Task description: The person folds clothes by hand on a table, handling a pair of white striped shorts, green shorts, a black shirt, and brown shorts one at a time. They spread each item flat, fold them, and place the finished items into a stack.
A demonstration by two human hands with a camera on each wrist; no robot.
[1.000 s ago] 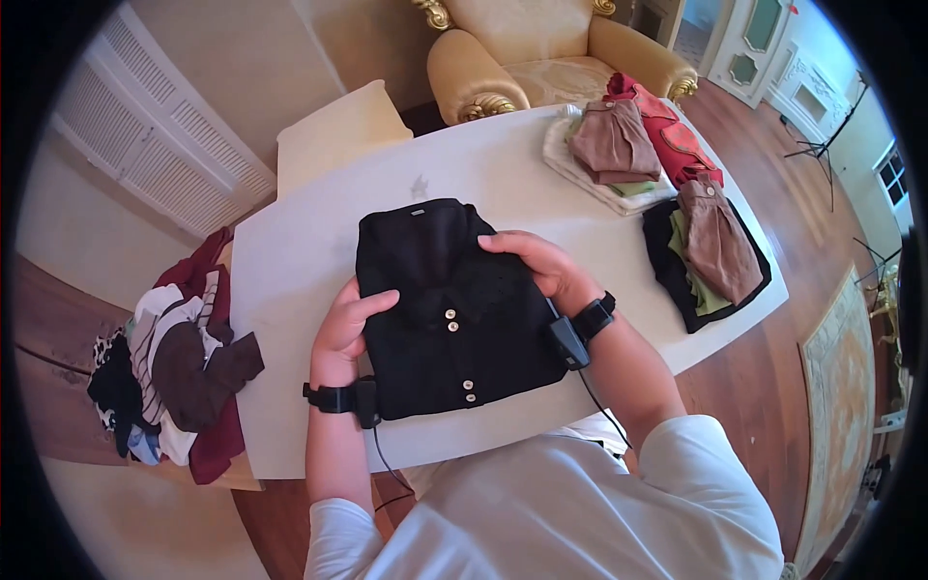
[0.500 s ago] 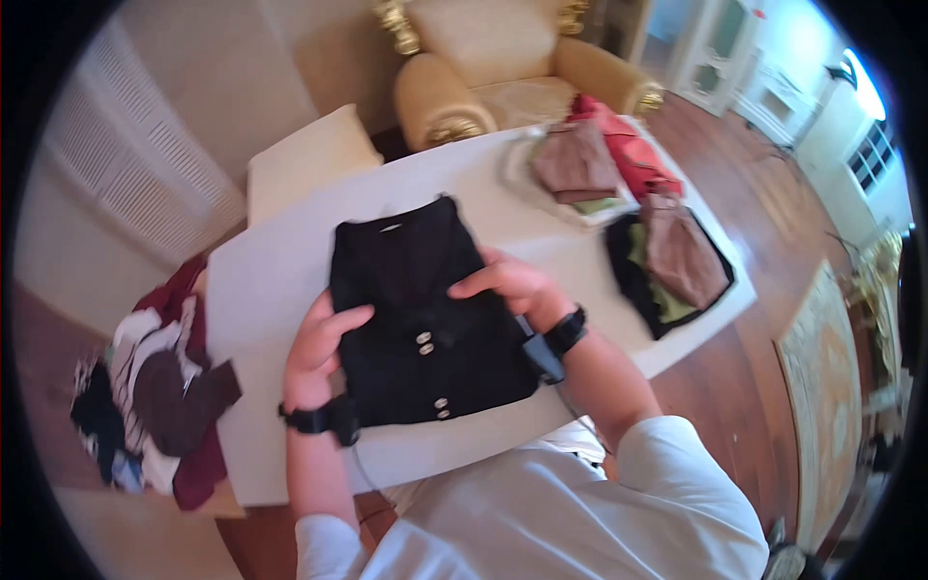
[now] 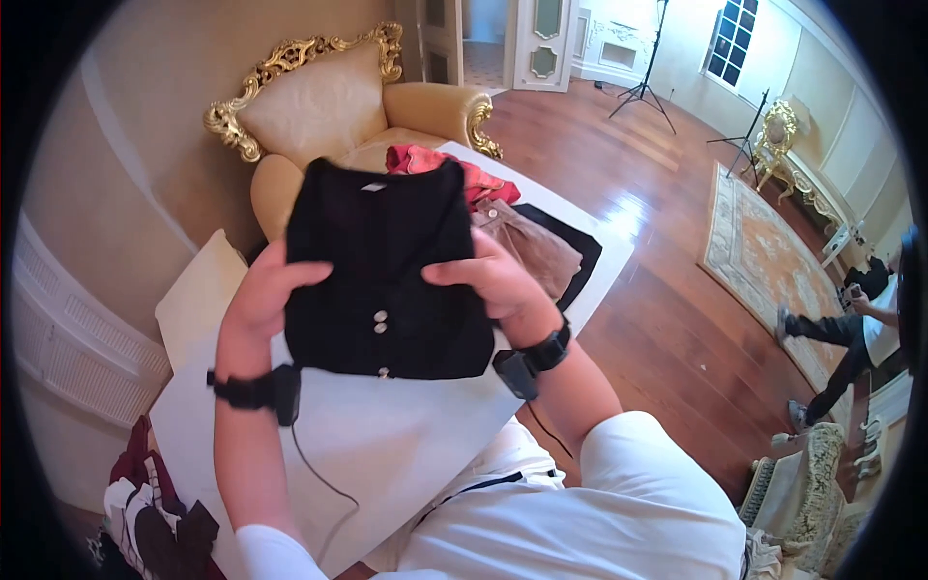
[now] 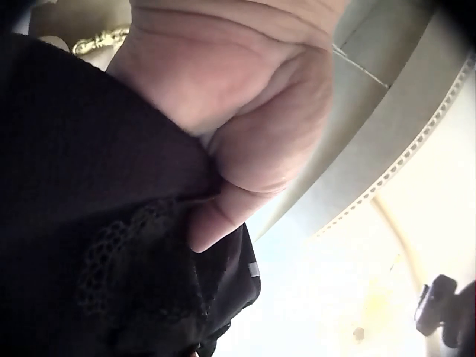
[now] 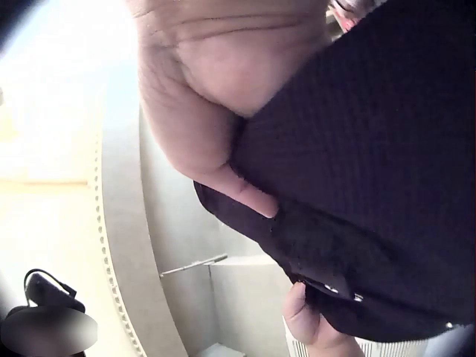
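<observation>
A folded black buttoned top is held up in front of me over the table, its neck edge with a small pale label pointing away. My left hand grips its left side, thumb lying on top and the other fingers hidden beneath. On the opposite side my right hand holds it the same way, thumb across the front near the paired light buttons. Lace trim shows on the cloth beside the left thumb in the left wrist view. In the right wrist view the black cloth drapes past the right palm.
On the white table, partly behind the top, lie brown folded shorts and a red garment. A heap of clothes sits at lower left. A gold-framed armchair stands beyond. Another person is at far right.
Both hands have lifted the black top higher above the table, toward the far side. The head view has swung right, bringing more floor, the rug and another person into sight.
</observation>
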